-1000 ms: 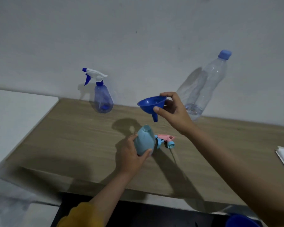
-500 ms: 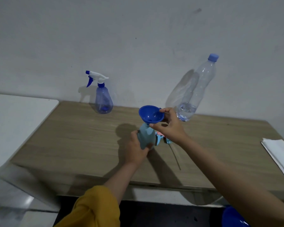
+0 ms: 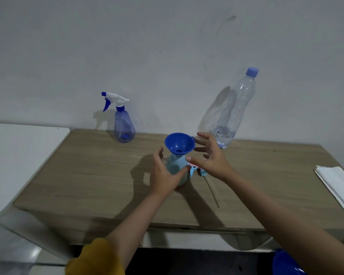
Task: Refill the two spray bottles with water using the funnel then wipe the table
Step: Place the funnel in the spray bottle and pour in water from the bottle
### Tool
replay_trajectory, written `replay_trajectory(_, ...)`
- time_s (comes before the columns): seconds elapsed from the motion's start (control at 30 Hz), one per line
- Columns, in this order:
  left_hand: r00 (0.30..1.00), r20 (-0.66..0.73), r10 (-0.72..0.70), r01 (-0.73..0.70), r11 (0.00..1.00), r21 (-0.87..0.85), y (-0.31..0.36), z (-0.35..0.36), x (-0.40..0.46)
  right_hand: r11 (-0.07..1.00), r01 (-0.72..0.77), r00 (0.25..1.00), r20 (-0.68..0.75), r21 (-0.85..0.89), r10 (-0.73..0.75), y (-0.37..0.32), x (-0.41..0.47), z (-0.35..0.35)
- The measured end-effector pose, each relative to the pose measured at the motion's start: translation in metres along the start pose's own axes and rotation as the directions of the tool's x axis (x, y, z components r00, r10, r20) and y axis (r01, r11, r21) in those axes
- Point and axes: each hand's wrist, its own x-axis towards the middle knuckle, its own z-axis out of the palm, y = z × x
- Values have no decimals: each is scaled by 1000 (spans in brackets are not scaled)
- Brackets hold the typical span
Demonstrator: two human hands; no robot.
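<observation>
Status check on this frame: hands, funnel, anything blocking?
Left hand grips light blue bottle; right hand open, off the funnel. Funnel seated in bottle neck. Water bottle capped, by the wall. Nothing blocking.

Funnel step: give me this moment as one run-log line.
funnel: seated in light blue spray bottle | left hand: grips bottle | right hand: open, beside funnel | water bottle: capped, not poured

We see a matt wood-grain table [image 3: 87, 175], glossy blue plastic funnel [image 3: 179, 143], clear shiny plastic water bottle [image 3: 234, 112], white paper sheets [image 3: 338, 187].
</observation>
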Motion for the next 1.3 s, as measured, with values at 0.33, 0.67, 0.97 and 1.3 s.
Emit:
replay_trajectory(0.33, 987, -104, 121, -119, 993, 28, 49, 6, 20, 993, 74, 966, -239, -97, -95, 1, 17, -63)
replay_trajectory(0.67, 933, -314, 173, -82, 955, 284, 78, 19, 26, 942, 197, 883, -369, -270, -291, -9, 87, -155)
replay_trajectory(0.97, 908, -262, 328, -246, 921, 303, 152, 123, 72, 844, 360, 785, -359, -399, -505, -35, 152, -212)
replay_trajectory(1.3, 972, -141, 189, -157, 966, 207, 159, 221, 137, 749, 487, 760, -204, -449, -617, -22, 188, -231)
